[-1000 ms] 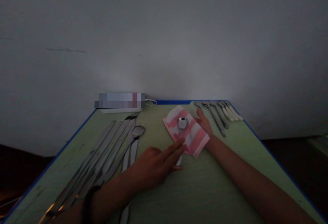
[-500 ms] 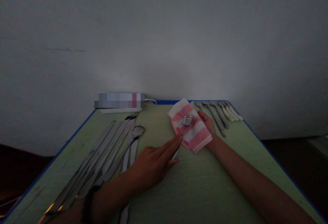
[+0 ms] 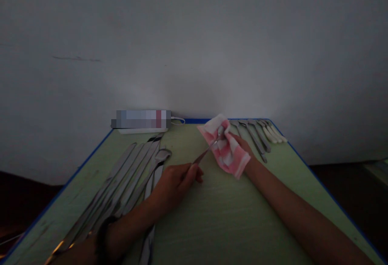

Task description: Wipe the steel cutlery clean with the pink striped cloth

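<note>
1 spoon btwn hands | L hand grips handle | R hand grips cloth @bowl

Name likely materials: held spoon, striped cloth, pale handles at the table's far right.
Spoon: likely polished metal; grey with bright glints.
Cloth: probably soft matte fabric; creased, no shine.
Pale handles: perhaps smooth plastic, though ceramic is possible; even off-white, too dim to settle.

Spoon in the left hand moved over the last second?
Yes: in the picture the spoon sits higher, its bowl closer to the table's blue far edge.
</note>
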`<action>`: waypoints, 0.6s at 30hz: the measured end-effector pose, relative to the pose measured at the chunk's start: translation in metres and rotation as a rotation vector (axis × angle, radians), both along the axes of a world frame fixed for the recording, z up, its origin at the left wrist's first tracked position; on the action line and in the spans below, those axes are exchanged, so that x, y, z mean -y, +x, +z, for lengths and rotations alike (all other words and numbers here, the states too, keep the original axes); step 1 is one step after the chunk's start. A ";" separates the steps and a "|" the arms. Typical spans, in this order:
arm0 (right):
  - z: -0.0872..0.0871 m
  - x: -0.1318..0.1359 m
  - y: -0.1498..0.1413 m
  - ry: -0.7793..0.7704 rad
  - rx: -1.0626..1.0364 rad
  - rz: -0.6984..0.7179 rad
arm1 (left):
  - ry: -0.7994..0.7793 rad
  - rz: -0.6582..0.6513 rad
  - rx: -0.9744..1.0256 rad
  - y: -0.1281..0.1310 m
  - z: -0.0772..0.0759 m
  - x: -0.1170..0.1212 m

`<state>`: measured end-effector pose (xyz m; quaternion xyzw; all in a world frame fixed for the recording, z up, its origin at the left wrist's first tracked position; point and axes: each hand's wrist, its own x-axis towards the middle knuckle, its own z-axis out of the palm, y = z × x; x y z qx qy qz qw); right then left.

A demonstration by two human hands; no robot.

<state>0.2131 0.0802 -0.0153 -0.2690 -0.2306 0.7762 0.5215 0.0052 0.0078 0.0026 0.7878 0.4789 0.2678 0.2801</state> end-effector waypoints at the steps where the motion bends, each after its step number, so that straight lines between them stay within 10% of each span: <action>1: -0.001 0.000 -0.001 0.011 0.003 -0.014 | -0.059 0.006 0.015 0.001 0.001 -0.001; 18: -0.008 0.001 -0.005 0.123 0.165 -0.008 | -0.139 -0.055 -0.085 0.001 0.004 -0.001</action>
